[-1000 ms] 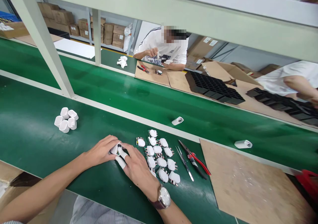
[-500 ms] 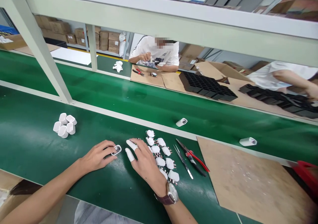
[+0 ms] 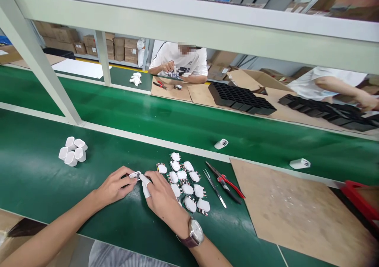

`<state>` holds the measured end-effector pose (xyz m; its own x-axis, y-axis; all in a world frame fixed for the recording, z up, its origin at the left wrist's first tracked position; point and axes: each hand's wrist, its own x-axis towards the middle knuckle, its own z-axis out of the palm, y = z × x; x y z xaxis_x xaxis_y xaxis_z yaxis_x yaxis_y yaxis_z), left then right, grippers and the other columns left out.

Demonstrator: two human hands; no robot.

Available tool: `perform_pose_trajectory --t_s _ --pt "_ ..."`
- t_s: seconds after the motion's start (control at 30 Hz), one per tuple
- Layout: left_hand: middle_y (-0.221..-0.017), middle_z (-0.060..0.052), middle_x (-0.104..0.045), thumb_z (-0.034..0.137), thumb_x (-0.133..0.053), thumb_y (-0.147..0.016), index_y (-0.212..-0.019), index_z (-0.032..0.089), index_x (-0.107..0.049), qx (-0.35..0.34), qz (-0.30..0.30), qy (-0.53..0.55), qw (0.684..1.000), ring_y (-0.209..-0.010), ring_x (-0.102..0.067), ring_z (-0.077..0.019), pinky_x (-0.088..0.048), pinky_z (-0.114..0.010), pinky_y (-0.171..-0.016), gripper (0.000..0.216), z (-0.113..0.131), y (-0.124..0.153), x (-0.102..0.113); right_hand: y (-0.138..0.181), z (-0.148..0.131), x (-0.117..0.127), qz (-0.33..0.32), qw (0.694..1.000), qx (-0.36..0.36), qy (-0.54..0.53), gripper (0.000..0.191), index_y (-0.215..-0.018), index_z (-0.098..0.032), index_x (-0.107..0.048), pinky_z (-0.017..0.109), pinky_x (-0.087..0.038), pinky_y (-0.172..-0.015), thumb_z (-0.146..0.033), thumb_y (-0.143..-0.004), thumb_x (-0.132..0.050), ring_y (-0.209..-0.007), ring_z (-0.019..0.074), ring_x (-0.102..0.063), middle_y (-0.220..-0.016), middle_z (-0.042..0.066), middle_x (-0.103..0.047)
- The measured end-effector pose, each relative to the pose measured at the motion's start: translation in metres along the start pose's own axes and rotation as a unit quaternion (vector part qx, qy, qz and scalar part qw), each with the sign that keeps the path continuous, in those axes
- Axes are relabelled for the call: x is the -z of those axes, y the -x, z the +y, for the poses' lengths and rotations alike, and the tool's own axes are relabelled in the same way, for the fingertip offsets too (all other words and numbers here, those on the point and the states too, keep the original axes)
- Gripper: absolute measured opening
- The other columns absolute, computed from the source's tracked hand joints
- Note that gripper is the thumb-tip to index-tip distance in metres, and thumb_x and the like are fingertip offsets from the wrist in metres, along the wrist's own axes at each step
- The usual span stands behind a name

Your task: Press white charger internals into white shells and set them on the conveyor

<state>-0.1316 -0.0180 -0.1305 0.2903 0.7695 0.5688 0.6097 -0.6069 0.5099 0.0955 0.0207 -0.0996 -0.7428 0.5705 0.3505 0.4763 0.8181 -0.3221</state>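
Observation:
My left hand (image 3: 117, 185) pinches a small white plastic charger housing (image 3: 135, 175) just above the green bench, its open end showing dark and metallic parts inside. At that housing's right side, my right hand (image 3: 161, 192) has its fingers closed together, the cot-covered fingertips touching the rim. White finger cots (image 3: 145, 184) cover two of its fingers, which hide part of the housing. Right beside this hand lie several small circuit boards with white covers (image 3: 187, 188). Farther left, several empty white housings (image 3: 70, 158) stand in a cluster with their openings up.
Tweezers (image 3: 215, 188) and red-and-black pliers (image 3: 225, 182) lie right of the boards, beside a cardboard sheet (image 3: 284, 204). Two white housings, one of them here (image 3: 300, 163), lie on the green conveyor belt (image 3: 166, 119). Across it, a co-worker (image 3: 180, 63) sits near black trays (image 3: 239, 99).
My right hand has moved left and closed its fingers at the housing, which has turned slightly in my left hand. The housings on the belt have moved right. The view has shifted slightly.

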Motion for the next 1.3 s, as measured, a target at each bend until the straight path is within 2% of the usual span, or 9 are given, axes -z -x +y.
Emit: perform_pose_trajectory --t_s 0.17,0.37,0.7,0.83,0.93,1.0,1.1,1.17,1.3 --pt "-0.109 -0.010 -0.071 0.012 -0.061 -0.101 -0.110 0.022 -0.070 -0.012 -0.002 0.001 1.000 -0.096 -0.069 -0.0195 -0.061 -0.033 -0.083 0.016 0.000 0.002 0.001 -0.007 -0.007 -0.002 -0.005 1.000 -0.030 0.005 0.032 -0.097 -0.019 -0.066 0.052 -0.061 -0.094 0.006 -0.082 -0.053 -0.106 0.0315 -0.061 -0.120 0.015 -0.061" --pt "-0.112 -0.010 -0.070 0.011 -0.063 -0.100 -0.117 0.022 -0.068 -0.021 0.000 0.005 1.000 -0.097 -0.069 -0.0193 -0.060 -0.032 -0.082 0.021 -0.003 0.004 0.000 -0.014 0.006 0.007 0.035 0.982 -0.081 -0.166 0.037 -0.127 -0.023 -0.063 0.042 -0.060 -0.097 -0.006 -0.100 -0.044 -0.111 0.0230 -0.065 -0.120 0.010 -0.065" --pt "-0.109 -0.010 -0.070 0.012 -0.061 -0.100 -0.109 0.022 -0.068 -0.030 0.014 -0.011 0.999 -0.093 -0.069 -0.0188 -0.060 -0.031 -0.080 0.014 0.002 0.001 0.004 0.000 0.037 0.016 0.115 0.985 -0.109 -0.075 0.026 -0.129 -0.024 -0.063 0.048 -0.059 -0.098 -0.024 -0.106 -0.052 -0.113 0.0271 -0.067 -0.121 0.011 -0.067" --pt "-0.107 -0.009 -0.069 0.016 -0.059 -0.102 -0.097 0.021 -0.068 0.003 -0.008 -0.015 1.000 -0.088 -0.066 -0.0174 -0.058 -0.029 -0.075 0.012 0.000 0.003 0.001 0.009 0.046 0.023 0.119 0.985 -0.108 -0.055 0.026 -0.130 -0.024 -0.063 0.049 -0.059 -0.100 -0.025 -0.106 -0.054 -0.113 0.0270 -0.067 -0.121 0.012 -0.068" --pt "-0.107 -0.009 -0.069 0.025 -0.061 -0.102 -0.093 0.020 -0.067 0.096 0.015 0.097 0.990 -0.093 -0.069 -0.0186 -0.060 -0.031 -0.079 0.012 -0.001 0.001 -0.004 0.014 0.034 0.025 0.083 0.990 -0.090 -0.068 0.038 -0.142 -0.025 -0.056 0.050 -0.058 -0.104 -0.030 -0.104 -0.059 -0.123 0.0283 -0.065 -0.132 0.013 -0.065" --pt "-0.106 -0.010 -0.071 0.034 -0.065 -0.101 -0.097 0.019 -0.066 0.209 0.034 0.263 0.941 -0.094 -0.072 -0.0203 -0.062 -0.035 -0.081 0.016 0.001 -0.001 -0.005 0.015 0.019 0.022 0.054 0.993 -0.067 -0.083 0.057 -0.152 -0.024 -0.045 0.052 -0.057 -0.109 -0.036 -0.101 -0.066 -0.133 0.0306 -0.060 -0.143 0.016 -0.059" --pt "-0.103 -0.010 -0.075 0.044 -0.069 -0.099 -0.115 0.018 -0.064 0.346 0.005 0.500 0.794 -0.093 -0.077 -0.0235 -0.064 -0.042 -0.086 0.031 0.010 -0.005 -0.004 0.010 -0.002 0.014 0.050 0.991 -0.037 -0.116 0.068 -0.158 -0.022 -0.035 0.050 -0.056 -0.111 -0.033 -0.100 -0.066 -0.137 0.0298 -0.057 -0.149 0.017 -0.055" --pt "-0.104 -0.012 -0.077 0.046 -0.070 -0.099 -0.121 0.017 -0.065 0.381 -0.018 0.585 0.716 -0.094 -0.078 -0.0254 -0.063 -0.045 -0.091 0.037 0.016 -0.006 -0.003 0.005 -0.011 0.009 0.071 0.987 -0.034 -0.139 0.062 -0.157 -0.022 -0.036 0.047 -0.058 -0.108 -0.027 -0.101 -0.062 -0.133 0.0277 -0.061 -0.143 0.017 -0.060" --pt "-0.108 -0.015 -0.077 0.044 -0.073 -0.097 -0.114 0.014 -0.069 0.399 -0.014 0.635 0.661 -0.096 -0.079 -0.0268 -0.063 -0.041 -0.090 0.035 0.022 -0.006 -0.001 -0.002 -0.016 0.004 0.089 0.982 -0.040 -0.159 0.063 -0.155 -0.022 -0.039 0.048 -0.060 -0.104 -0.019 -0.096 -0.063 -0.126 0.0284 -0.064 -0.137 0.016 -0.063"
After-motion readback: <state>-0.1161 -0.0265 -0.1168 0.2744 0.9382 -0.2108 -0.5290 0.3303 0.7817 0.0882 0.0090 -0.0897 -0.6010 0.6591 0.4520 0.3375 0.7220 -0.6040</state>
